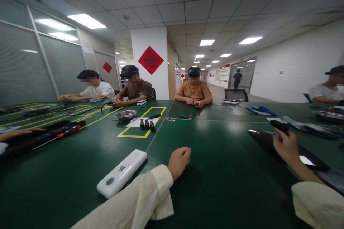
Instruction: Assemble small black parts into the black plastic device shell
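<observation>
My left hand (178, 162) is closed low over the green table (215, 186), its fingers curled together. A tiny bit of blue shows at its fingertips; what they hold, if anything, is hidden. Left of that hand lies a white oblong case (122, 173) marked 26, beside my sleeve. My right hand (288, 147) grips a small black object (279, 126) whose kind I cannot make out; blue shows at a fingertip here too. Beneath and beside it lies a dark, flat, pointed panel (264, 139) with a bright reflection.
Several black cylindrical parts (146, 124) stand on white paper inside a yellow-taped rectangle, near a metal bowl (125, 115). A red-and-black screwdriver (71, 131) lies by a black tray (51, 134) at left, with another person's hand (29, 130) over it. Several people sit around the table.
</observation>
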